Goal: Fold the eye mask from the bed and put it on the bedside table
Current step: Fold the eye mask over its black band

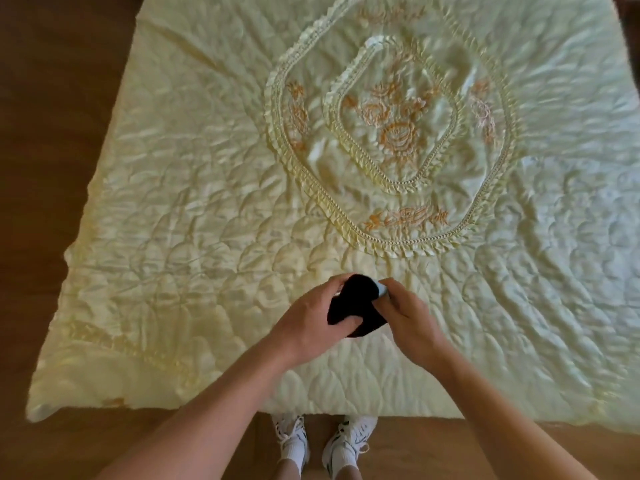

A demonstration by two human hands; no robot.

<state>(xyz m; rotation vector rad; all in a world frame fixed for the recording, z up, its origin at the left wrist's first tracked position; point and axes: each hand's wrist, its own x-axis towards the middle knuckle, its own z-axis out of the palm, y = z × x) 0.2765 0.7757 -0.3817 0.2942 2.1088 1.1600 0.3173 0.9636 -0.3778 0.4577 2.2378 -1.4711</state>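
Note:
A black eye mask [355, 304] is bunched between both hands above the near part of the bed [207, 220]. My left hand [308, 323] grips its left side, thumb across the lower edge. My right hand [408, 315] pinches its right side, where a small pale blue patch [382, 289] of the mask shows at the fingertips. The mask looks doubled over, and part of it is hidden behind the fingers. The bedside table is not in view.
A pale yellow quilted bedspread with a ruffled oval and orange embroidered flowers [394, 133] covers the bed. Brown wooden floor [52, 133] lies to the left and along the near edge. My white sneakers [322, 441] stand at the foot of the bed.

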